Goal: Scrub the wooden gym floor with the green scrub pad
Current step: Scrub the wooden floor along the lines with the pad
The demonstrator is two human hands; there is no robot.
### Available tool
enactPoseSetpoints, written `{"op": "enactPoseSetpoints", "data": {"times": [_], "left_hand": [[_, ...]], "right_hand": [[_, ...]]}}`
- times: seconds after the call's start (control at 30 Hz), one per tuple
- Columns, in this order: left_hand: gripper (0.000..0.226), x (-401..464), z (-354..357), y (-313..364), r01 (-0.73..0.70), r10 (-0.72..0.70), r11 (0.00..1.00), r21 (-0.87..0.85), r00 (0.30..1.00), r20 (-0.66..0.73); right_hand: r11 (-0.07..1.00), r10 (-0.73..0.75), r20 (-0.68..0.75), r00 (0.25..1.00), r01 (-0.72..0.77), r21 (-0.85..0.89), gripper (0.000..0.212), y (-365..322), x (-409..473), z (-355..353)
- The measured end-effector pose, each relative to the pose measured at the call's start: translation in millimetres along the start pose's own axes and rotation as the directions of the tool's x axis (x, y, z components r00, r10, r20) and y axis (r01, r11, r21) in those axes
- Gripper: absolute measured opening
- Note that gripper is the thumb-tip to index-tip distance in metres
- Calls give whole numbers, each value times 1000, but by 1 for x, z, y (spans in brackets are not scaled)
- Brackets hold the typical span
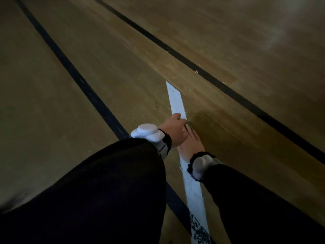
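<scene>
**Scrubbing under way at the white line**

Both hands are brought together low over the wooden gym floor (228, 55), beside the white line (175, 99); the left hand (175, 132) lies over the right hand (191, 147); their grip cannot be told; the green scrub pad, presumably beneath, is not clearly seen; firm, even strokes along the boards are called for next.

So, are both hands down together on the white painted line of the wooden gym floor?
Yes, the left hand overlaps the right hand right on the white painted line of the wooden gym floor.
</scene>
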State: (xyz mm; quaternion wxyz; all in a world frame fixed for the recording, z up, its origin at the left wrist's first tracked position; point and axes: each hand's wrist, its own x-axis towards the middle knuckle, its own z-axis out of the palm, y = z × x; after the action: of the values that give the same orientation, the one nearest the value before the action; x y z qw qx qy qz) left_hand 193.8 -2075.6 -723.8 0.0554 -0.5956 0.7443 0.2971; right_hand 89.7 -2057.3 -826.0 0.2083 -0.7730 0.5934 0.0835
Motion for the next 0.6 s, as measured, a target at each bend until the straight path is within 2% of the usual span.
{"op": "enactPoseSetpoints", "data": {"times": [0.1, 0.2, 0.3, 0.37, 0.47, 0.6], "left_hand": [[47, -7, 4, -5, 21, -21, 1000, -10, 1000, -8], [50, -12, 7, -10, 50, -50, 999, -12, 999, -19], [50, -21, 8, -12, 66, -66, 998, -21, 998, -18], [49, -29, 8, -13, 78, -78, 996, -31, 997, -18], [49, -34, 7, -14, 95, -96, 995, -38, 995, -13], [49, -41, 5, -12, 101, -102, 994, -36, 994, -29]], "right_hand": [[997, 83, -45, 995, -83, 6, 57, 27, -2, -5], [958, 285, -99, 954, -281, 47, 56, 66, -7, -14], [885, 462, -75, 884, -455, 95, 55, 101, -12, -26], [862, 502, -46, 864, -495, 106, 54, 105, -14, -28], [889, 452, -21, 892, -449, 83, 55, 83, -14, -27], [982, 184, -49, 982, -186, -35, 57, 27, -22, -5]]}}
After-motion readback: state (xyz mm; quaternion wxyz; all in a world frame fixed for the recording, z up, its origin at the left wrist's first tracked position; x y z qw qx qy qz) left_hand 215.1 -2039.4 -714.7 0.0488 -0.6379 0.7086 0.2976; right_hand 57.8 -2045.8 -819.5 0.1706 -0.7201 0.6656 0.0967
